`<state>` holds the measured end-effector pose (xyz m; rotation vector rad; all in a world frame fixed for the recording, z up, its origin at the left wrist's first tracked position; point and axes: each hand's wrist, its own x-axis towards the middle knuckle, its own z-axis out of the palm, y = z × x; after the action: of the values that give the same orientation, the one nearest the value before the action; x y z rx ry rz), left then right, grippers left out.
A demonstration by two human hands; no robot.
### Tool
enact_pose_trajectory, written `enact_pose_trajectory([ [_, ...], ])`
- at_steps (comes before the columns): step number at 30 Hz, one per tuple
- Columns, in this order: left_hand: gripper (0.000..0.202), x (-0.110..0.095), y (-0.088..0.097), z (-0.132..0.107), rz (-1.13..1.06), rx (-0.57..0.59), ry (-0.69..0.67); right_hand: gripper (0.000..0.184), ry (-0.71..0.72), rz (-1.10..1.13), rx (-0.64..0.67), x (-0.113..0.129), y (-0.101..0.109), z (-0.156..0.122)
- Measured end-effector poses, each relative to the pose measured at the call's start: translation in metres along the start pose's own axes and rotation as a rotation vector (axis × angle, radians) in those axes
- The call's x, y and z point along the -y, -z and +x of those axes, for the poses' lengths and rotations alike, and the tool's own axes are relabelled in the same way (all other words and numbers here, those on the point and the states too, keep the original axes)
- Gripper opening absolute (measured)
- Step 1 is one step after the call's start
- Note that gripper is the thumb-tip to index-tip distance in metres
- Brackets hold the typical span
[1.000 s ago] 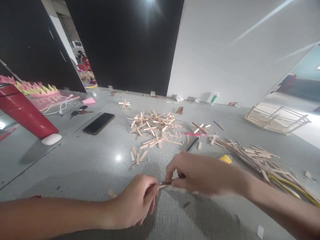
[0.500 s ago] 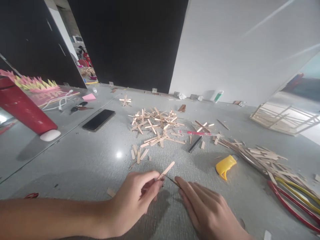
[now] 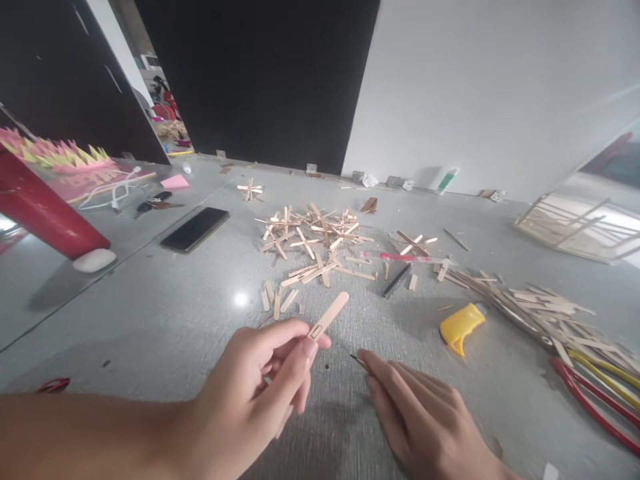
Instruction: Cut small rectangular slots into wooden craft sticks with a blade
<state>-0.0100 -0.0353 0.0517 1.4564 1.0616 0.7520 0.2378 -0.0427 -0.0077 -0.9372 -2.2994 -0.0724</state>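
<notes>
While the left hand (image 3: 250, 397) grasps a wooden stick (image 3: 331, 315) in its fingers (image 3: 285, 331), the right hand (image 3: 423, 417) grips a dark-tipped tool (image 3: 355, 357) nearby.

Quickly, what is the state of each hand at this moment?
Left hand: closed, holding a wooden stick between thumb and fingers.
Right hand: closed on a thin dark-tipped item; what exactly, cannot be told.
</notes>
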Motion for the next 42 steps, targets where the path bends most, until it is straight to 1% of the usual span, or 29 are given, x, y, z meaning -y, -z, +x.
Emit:
enact_pose_trajectory([
  [5, 0.042, -0.021, 0.001, -0.009, 0.068, -0.029, 0.022, 0.027, 0.015, 0.018, 0.028, -0.003, -0.002, -0.002],
  [9, 0.040, -0.028, -0.001, -0.011, 0.105, -0.070, 0.010, 0.029, 0.008, 0.034, 0.036, -0.003, -0.002, -0.002],
  [11, 0.040, -0.028, -0.001, -0.011, 0.116, -0.081, 0.003, 0.029, 0.006, 0.039, 0.041, -0.002, -0.002, 0.000],
  [16, 0.038, -0.025, 0.001, -0.011, 0.164, -0.055, -0.048, 0.030, 0.002, 0.042, 0.048, -0.002, -0.002, 0.000],
  [21, 0.037, -0.024, 0.000, -0.013, 0.127, -0.042, -0.044, 0.031, 0.007, 0.054, 0.050, -0.004, -0.004, -0.003],
  [25, 0.024, -0.021, -0.005, -0.015, 0.066, -0.128, -0.002, 0.030, 0.009, 0.064, 0.046, -0.005, -0.005, -0.006],
  [28, 0.016, -0.019, -0.007, -0.016, 0.030, -0.126, -0.028, 0.031, 0.004, 0.071, 0.052, -0.005, -0.005, -0.006],
  [30, 0.011, -0.019, -0.006, -0.016, 0.072, -0.139, -0.103, 0.033, 0.003, 0.075, 0.056, -0.004, -0.004, -0.004],
  [32, 0.008, -0.017, -0.004, -0.014, 0.159, -0.149, -0.228, 0.032, 0.013, 0.073, 0.046, -0.003, -0.003, -0.001],
  [35, 0.014, -0.014, 0.000, -0.008, 0.237, -0.211, -0.470, 0.029, 0.033, 0.061, 0.024, -0.003, -0.001, 0.003],
  [38, 0.020, -0.008, 0.002, -0.006, 0.288, -0.277, -0.662, 0.028, 0.049, 0.069, 0.024, -0.003, -0.001, 0.004],
  [40, 0.021, -0.005, 0.003, -0.010, 0.393, -0.297, -0.778, 0.028, 0.045, 0.078, 0.027, -0.003, -0.002, 0.003],
  [41, 0.022, -0.004, 0.004, -0.015, 0.453, -0.334, -0.814, 0.028, 0.038, 0.082, 0.031, -0.004, -0.002, 0.003],
  [42, 0.025, -0.004, 0.005, -0.021, 0.544, -0.331, -0.822, 0.029, 0.033, 0.085, 0.032, -0.004, -0.003, 0.002],
])
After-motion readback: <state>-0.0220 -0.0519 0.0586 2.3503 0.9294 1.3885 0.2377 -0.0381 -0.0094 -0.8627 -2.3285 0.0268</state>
